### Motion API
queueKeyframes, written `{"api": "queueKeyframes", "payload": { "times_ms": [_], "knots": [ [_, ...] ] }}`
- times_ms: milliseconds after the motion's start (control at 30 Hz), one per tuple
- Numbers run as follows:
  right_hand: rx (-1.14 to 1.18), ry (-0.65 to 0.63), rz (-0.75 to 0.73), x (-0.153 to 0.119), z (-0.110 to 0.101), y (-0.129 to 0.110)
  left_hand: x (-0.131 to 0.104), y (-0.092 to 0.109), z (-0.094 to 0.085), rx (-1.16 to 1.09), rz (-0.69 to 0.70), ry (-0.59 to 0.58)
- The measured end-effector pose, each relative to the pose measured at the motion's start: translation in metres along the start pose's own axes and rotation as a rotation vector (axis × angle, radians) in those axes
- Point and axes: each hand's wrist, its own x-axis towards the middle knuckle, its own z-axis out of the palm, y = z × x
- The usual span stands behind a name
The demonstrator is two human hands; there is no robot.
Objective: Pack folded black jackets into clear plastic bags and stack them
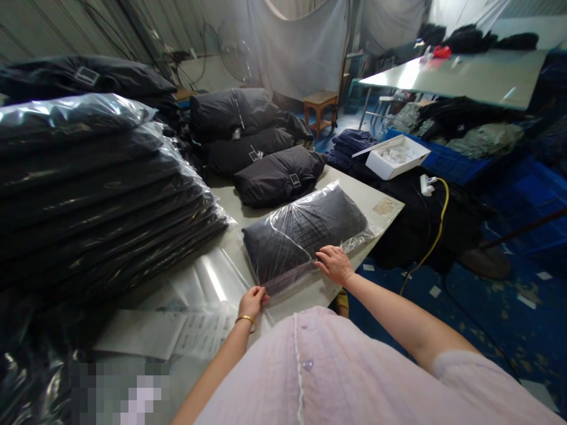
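Clear bag (305, 230) sat on the bench (368, 199), all shiny and crinkly, with a puffy dark grey bundle (348, 212) showing through. Left hand (251, 302) had the near edge pinched in its grip; right hand (335, 264) touched the bag too, couldn't tell how tight.

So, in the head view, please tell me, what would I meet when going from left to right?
Stack of dark packages, left hand, right hand, white box, blue crate at the right edge.
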Motion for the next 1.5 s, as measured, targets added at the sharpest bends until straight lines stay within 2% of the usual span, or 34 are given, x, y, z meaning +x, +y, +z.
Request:
{"api": "queueKeyframes", "payload": {
  "times_ms": [100, 233, 333, 467, 567, 733, 833, 900, 933, 1000, 1067, 1167, 1267, 1367, 1433, 1500],
  "knots": [
    [0.005, -0.073, 0.097, 0.028, -0.012, -0.018, 0.0, -0.001, 0.0, -0.024, -0.009, -0.014],
    [0.015, -0.281, 0.208, 0.068, -0.019, -0.034, -0.004, 0.002, 0.0, -0.003, 0.01, -0.013],
    [0.157, -0.367, 0.287, 0.095, -0.018, -0.039, -0.008, 0.003, 0.001, 0.0, 0.023, 0.006],
    [0.675, -0.28, 0.493, 0.125, -0.011, -0.046, -0.012, 0.004, 0.002, 0.041, 0.054, 0.05],
    [0.898, -0.229, 0.582, 0.142, -0.006, -0.053, -0.014, 0.006, 0.003, 0.067, 0.064, 0.069],
    [1.151, -0.169, 0.567, 0.164, -0.008, -0.07, -0.019, 0.01, 0.005, 0.091, 0.066, 0.102],
    [1.394, 0.009, 0.478, 0.174, -0.009, -0.078, -0.022, 0.01, 0.005, 0.107, 0.064, 0.123],
    [1.423, 0.095, 0.4, 0.178, -0.008, -0.082, -0.024, 0.009, 0.006, 0.129, 0.071, 0.141],
    [1.369, 0.085, 0.361, 0.178, -0.008, -0.082, -0.025, 0.009, 0.006, 0.145, 0.075, 0.15],
    [1.129, -0.016, 0.267, 0.175, -0.009, -0.081, -0.027, 0.011, 0.006, 0.199, 0.077, 0.166],
    [0.789, -0.104, 0.147, 0.164, -0.009, -0.077, -0.029, 0.013, 0.007, 0.267, 0.074, 0.177],
    [0.41, -0.055, -0.022, 0.136, -0.006, -0.071, -0.032, 0.018, 0.009, 0.353, 0.076, 0.209],
    [0.267, 0.032, -0.152, 0.095, 0.003, -0.066, -0.034, 0.024, 0.012, 0.401, 0.058, 0.283],
    [0.218, 0.021, -0.323, 0.049, 0.016, -0.061, -0.039, 0.03, 0.015, 0.479, 0.057, 0.367],
    [0.204, -0.038, -0.482, 0.023, 0.025, -0.058, -0.044, 0.034, 0.019, 0.551, 0.18, 0.469],
    [0.195, -0.095, -0.588, 0.005, 0.034, -0.056, -0.048, 0.038, 0.025, 0.625, 0.369, 0.583]
  ]
}}
